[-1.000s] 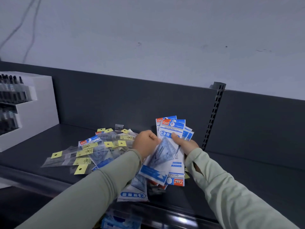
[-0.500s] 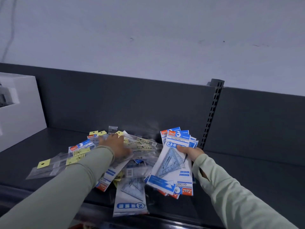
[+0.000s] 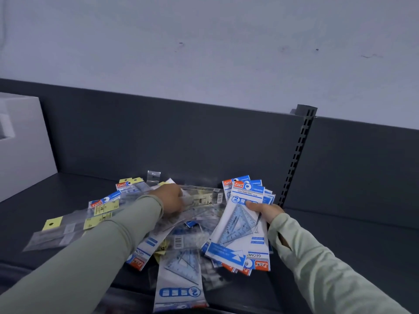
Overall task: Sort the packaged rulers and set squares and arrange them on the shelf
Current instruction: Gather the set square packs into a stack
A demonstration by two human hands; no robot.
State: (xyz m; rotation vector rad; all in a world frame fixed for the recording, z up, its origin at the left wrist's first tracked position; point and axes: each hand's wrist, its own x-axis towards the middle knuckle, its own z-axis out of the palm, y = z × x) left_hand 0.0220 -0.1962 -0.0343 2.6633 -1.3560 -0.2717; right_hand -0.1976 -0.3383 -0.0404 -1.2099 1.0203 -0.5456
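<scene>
- Head view, where things lie: the right hand holds a fanned stack of set-square packs, thumb across the front card and fingers behind. The stack is lifted just above the shelf, at the right end of the mixed pile.
- The left hand is down on the middle of the pile, over a clear ruler packet. Its fingertips are hidden, so I cannot tell whether it pinches the packet or only presses on it.
- Handling, as a judgement: the packs look light and thin, stiff where the plastic tool lies, floppy at the film edges, and glossy (a fanned stack will likely slide apart unless squeezed). They are best taken across the middle over the stiff tool, or by the card header. A long ruler packet would probably sag if lifted by one end.
- One loose set-square pack overhangs the shelf's front lip and could slip off if the pile is nudged.
- Against half a second ago: the left hand has moved right, from the yellow-tagged ruler packs to the clear packet. A second ago it was on the fan beside the right hand. The fan stays in the right hand, little changed.
</scene>
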